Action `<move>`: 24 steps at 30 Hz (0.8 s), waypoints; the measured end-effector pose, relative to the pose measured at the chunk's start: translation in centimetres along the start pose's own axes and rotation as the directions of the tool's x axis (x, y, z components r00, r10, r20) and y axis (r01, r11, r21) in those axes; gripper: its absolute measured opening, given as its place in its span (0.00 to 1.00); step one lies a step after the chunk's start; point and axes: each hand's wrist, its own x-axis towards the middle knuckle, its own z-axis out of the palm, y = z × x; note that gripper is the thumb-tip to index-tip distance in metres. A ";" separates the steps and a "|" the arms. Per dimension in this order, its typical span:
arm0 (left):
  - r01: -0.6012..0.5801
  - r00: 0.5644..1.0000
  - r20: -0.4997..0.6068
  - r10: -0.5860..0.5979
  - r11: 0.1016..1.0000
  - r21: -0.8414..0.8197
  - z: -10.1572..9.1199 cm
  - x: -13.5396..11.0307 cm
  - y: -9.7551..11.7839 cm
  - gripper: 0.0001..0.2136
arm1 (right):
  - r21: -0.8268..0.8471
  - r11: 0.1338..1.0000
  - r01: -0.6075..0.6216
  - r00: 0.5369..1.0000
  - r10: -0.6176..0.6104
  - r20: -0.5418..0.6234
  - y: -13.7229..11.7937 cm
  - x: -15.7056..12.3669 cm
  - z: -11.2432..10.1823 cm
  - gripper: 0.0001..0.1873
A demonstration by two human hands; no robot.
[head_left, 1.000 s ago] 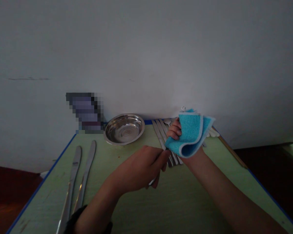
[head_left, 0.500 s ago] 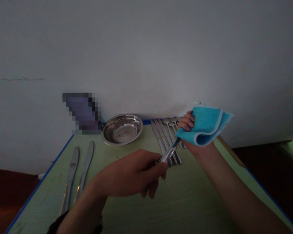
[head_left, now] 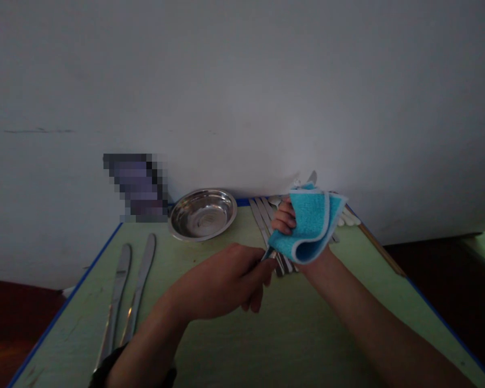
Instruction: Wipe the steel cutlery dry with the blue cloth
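My left hand [head_left: 230, 283] is closed round the handle end of a table knife, above the middle of the table. The knife's rounded tip [head_left: 313, 177] sticks out past a blue cloth [head_left: 310, 213] with a white edge. My right hand [head_left: 283, 218] grips this folded cloth round the blade, so most of the knife is hidden. Beneath the cloth and hands, several metal knives [head_left: 261, 214] lie side by side. A spoon [head_left: 275, 201] shows partly beside them; other cutlery there is covered by the cloth.
Two table knives, a left one [head_left: 119, 285] and a right one [head_left: 144, 269], lie on the green table [head_left: 242, 345]. A steel bowl [head_left: 204, 215] stands near the wall, beside a blurred-out upright object [head_left: 137, 186]. Several pale slender things [head_left: 350, 217] lie at the back right.
My right hand and the cloth have slid left and down along the knife towards my left hand. The knife's tip now shows beyond the cloth. My left hand has shifted slightly.
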 end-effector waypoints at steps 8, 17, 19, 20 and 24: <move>0.042 0.989 0.141 -0.045 0.999 0.018 -0.3 -1.3 -0.2 0.19 | -0.142 0.981 0.133 0.989 -0.139 -0.040 -2.5 0.8 -0.4 0.14; 0.065 0.975 0.211 -0.068 0.998 0.021 -1.1 -1.9 -0.4 0.18 | -0.153 0.968 0.199 0.972 -0.214 -0.092 -4.1 1.0 -0.4 0.15; 0.073 0.975 0.207 -0.081 0.996 0.047 -1.2 -2.1 -0.3 0.18 | -0.129 0.968 0.218 0.967 -0.232 -0.107 -4.4 1.0 -0.3 0.16; 0.075 0.975 0.202 -0.088 0.995 0.071 -1.3 -2.2 -0.3 0.19 | -0.116 0.968 0.223 0.965 -0.236 -0.111 -4.4 1.1 -0.3 0.17; 0.079 0.975 0.191 -0.110 0.984 0.160 -1.4 -2.5 -0.1 0.18 | -0.095 0.972 0.216 0.973 -0.222 -0.064 -4.2 1.1 -0.6 0.14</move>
